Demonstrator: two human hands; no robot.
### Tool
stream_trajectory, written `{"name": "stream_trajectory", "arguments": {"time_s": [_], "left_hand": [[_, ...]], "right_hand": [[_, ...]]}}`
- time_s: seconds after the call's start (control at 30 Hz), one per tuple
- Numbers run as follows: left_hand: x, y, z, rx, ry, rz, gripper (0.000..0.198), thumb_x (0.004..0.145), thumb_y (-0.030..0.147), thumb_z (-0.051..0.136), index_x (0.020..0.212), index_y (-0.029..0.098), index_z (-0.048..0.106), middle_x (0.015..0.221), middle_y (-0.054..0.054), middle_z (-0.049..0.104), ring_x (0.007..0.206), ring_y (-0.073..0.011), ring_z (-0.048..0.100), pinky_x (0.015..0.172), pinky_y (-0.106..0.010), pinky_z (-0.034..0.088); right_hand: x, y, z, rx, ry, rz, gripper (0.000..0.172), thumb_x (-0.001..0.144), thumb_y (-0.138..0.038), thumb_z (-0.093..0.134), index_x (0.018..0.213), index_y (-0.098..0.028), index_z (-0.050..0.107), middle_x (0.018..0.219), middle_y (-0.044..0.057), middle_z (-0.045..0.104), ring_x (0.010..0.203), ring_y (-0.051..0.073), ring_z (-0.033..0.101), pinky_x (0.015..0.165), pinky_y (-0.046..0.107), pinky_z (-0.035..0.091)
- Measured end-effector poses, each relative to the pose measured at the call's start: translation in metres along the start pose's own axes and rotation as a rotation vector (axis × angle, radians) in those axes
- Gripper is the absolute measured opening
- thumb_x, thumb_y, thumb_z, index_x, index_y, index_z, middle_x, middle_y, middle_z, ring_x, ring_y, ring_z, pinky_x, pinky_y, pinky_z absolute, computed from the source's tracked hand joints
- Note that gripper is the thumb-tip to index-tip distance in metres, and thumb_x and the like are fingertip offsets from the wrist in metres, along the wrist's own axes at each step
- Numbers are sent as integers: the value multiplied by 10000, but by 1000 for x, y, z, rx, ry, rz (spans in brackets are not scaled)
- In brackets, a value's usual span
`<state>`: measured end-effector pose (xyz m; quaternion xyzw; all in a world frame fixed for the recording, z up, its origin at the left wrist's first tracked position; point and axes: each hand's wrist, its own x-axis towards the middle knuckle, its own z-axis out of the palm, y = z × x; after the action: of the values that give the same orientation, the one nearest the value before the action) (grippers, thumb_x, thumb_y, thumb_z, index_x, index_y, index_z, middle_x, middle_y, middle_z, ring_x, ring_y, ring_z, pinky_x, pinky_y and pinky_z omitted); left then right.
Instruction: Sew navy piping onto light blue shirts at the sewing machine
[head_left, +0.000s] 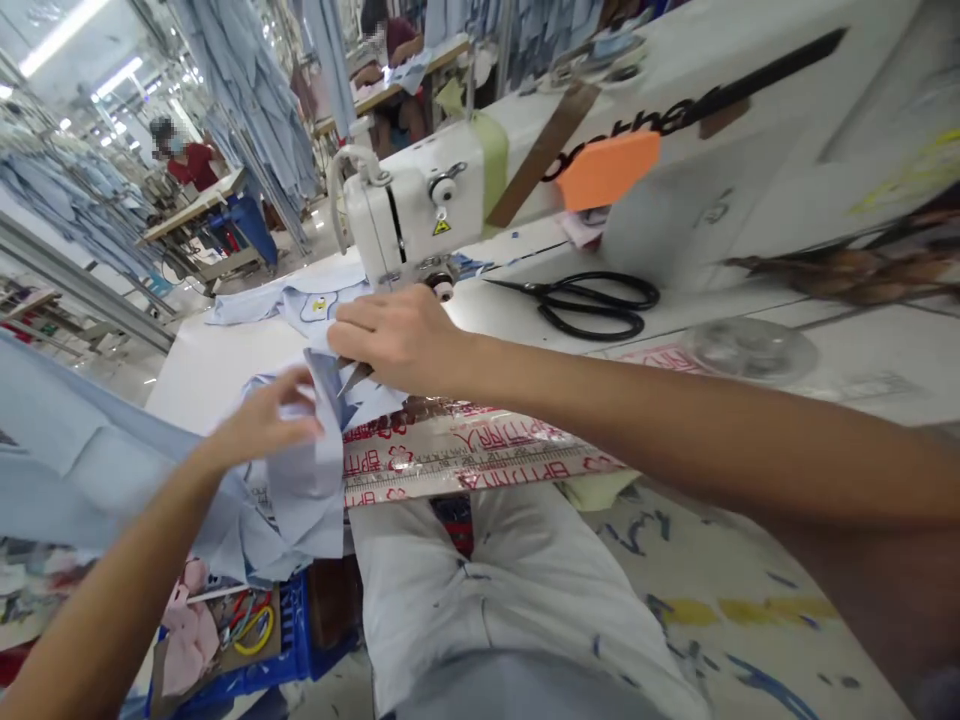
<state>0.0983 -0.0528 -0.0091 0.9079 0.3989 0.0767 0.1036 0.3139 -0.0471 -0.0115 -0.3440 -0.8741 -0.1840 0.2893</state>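
Observation:
My left hand, slightly blurred, has its fingers curled at the edge of a light-blue cloth piece, which hangs over the table's front edge. My right hand is closed around small thread snips, whose pointed blades stick out below the fingers, close to the cloth. Part of the snips is hidden in the palm. Just behind the right hand stands the head of a white sewing machine. Beyond the hands lies another light-blue piece with a small yellow motif.
Black-handled scissors lie on the machine bed. A ruler strip under printed tape runs along the table's front edge. Below left is a blue basket with scraps and tools. Co-workers sit at tables farther back, among hanging light-blue garments.

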Motion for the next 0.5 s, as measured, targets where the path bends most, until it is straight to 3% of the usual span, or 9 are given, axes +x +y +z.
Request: {"name": "stream_trajectory", "arguments": {"time_s": [0.03, 0.1, 0.17, 0.23, 0.27, 0.3, 0.37, 0.4, 0.5], "left_hand": [[-7, 5, 4, 32, -41, -23, 264, 807, 413, 525, 840, 153, 560, 666, 9, 633, 547, -95, 562, 497, -199, 443], [-19, 15, 7, 123, 84, -104, 179, 772, 314, 549, 669, 173, 508, 465, 59, 480, 427, -90, 451, 440, -213, 373], [-30, 22, 3, 237, 410, -153, 105, 792, 230, 475, 697, 186, 477, 485, 52, 439, 462, -112, 431, 487, -251, 376], [-46, 24, 1, 444, 741, -12, 35, 764, 214, 515, 769, 195, 485, 613, 11, 509, 622, -164, 503, 627, -323, 438], [-56, 23, 5, 514, 666, 151, 40, 755, 217, 521, 762, 198, 487, 651, -6, 524, 677, -186, 515, 677, -355, 449], [-66, 21, 11, 545, 460, 245, 20, 756, 184, 511, 761, 198, 498, 685, -19, 544, 719, -196, 528, 713, -362, 460], [-85, 16, 27, 566, 116, 258, 88, 747, 129, 496, 809, 177, 535, 804, -64, 590, 838, -230, 546, 773, -381, 475], [-93, 14, 34, 551, 20, 212, 123, 747, 113, 488, 842, 163, 548, 869, -85, 599, 893, -245, 545, 798, -390, 479], [-106, 17, 45, 478, 59, 97, 171, 777, 82, 444, 892, 147, 552, 930, -99, 596, 920, -243, 542, 803, -391, 486]], "right_hand": [[2, 2, 2, 7, -22, -12, 308, 889, -114, 245, 852, -184, 542, 736, -3, 469, 695, 112, 475, 520, 227, 177], [-1, 0, 2, 11, -15, -2, 316, 881, -104, 244, 838, -182, 546, 728, 2, 466, 688, 117, 469, 521, 230, 189], [-20, -10, -5, 36, 38, 6, 352, 890, -124, 225, 795, -188, 558, 702, 12, 471, 654, 127, 457, 512, 247, 212], [-57, -26, -15, 131, 46, -68, 357, 892, -144, 239, 742, -203, 559, 674, 16, 493, 588, 133, 433, 486, 265, 237], [-79, -34, -21, 207, 11, -132, 331, 877, -126, 272, 725, -208, 554, 676, 13, 519, 552, 130, 421, 472, 275, 246], [-101, -40, -26, 263, -91, -143, 301, 848, -78, 311, 724, -209, 552, 678, 10, 545, 524, 129, 415, 457, 289, 245], [-134, -45, -31, 456, -322, -92, 206, 834, -112, 408, 721, -205, 553, 599, -9, 541, 511, 124, 449, 457, 292, 277], [-143, -44, -32, 498, -312, -35, 202, 851, -132, 413, 724, -203, 553, 625, -9, 559, 522, 116, 468, 470, 281, 296], [-136, -33, -28, 500, -178, 58, 225, 882, -186, 386, 780, -200, 586, 761, 10, 613, 587, 107, 520, 495, 255, 322]]}}
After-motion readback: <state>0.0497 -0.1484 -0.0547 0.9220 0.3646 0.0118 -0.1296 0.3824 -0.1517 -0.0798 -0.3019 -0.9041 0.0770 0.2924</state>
